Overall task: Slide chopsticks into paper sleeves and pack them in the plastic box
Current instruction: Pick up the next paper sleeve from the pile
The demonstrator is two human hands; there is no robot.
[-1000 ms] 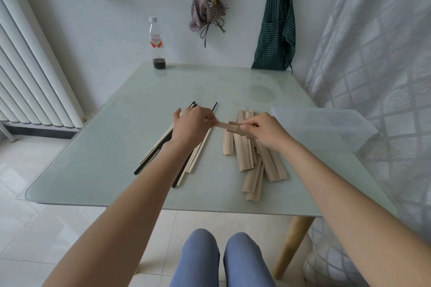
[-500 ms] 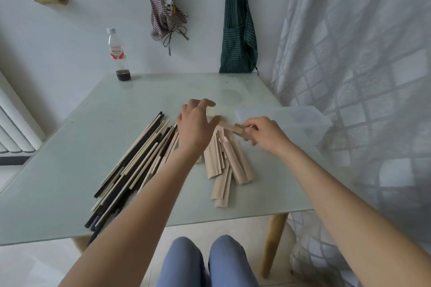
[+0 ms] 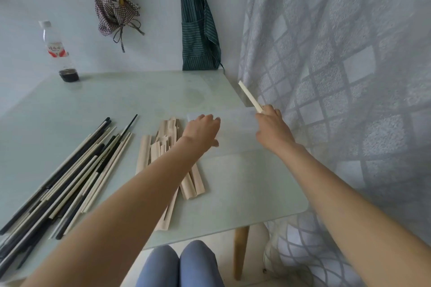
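Gripping a sleeved chopstick by its near end, my right hand is holding it up over the far right side of the clear plastic box, fingers pinched shut around it so the pale stick is pointing up and away toward the curtain. My left hand is reaching across to the box's left edge, palm down with the fingers loosely curled and resting on or just over the rim; I cannot tell whether it is actually grasping the plastic, and it is carrying nothing else. Beneath my left forearm the pile of tan paper sleeves is lying in a loose heap on the glass table, just left of the box. Further left, the bare chopsticks, some black and some pale, are lying spread in a slanting fan, reaching off the near left corner. At the far left of the table a plastic bottle with a little dark liquid in the bottom is standing upright, well apart from everything else. Two aprons are hanging on the wall behind the table.
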